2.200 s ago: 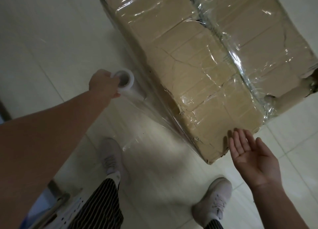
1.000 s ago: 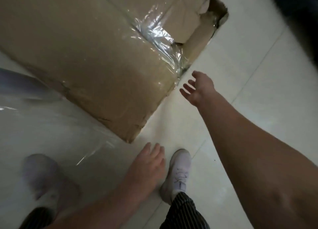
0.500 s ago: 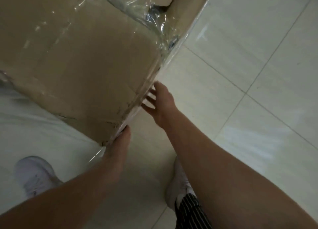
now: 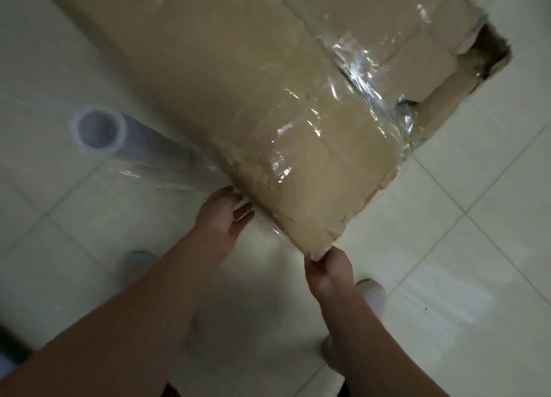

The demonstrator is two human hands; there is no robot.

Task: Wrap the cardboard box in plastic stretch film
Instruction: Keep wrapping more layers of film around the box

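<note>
The right hand point(image 4: 329, 270) has its fingers curled tight on the lowest corner of the box point(image 4: 268, 104), pinching the frayed cardboard there. The left hand point(image 4: 222, 220) is set against the neighbouring edge, its fingertips point(image 4: 231, 191) going in under the cardboard. The box hides them, so it cannot be told whether they hook round the edge or only press against it.

The box is large and fills the upper middle of the view, its near corner in the hands. Film point(image 4: 363, 77) lies in glossy bands across its middle and is bunched into a rope near a torn hole point(image 4: 483, 57) at the far right corner. The roll point(image 4: 98, 134) stands on end on the tiled floor point(image 4: 477, 217), left of the box and apart from both hands, with a loose sheet running from it toward the edge by the left hand.

The risks, as I judge them:
- **Corner:** it looks soft, and hauling the box by a pinch could tear it off.
- **Roll:** with nobody holding it, turning the box would likely drag it over or let the sheet go slack and cling to itself.
- **Foot:** the right shoe point(image 4: 371, 292) sits close below the corner — a slipped grip could drop the box on it.
</note>
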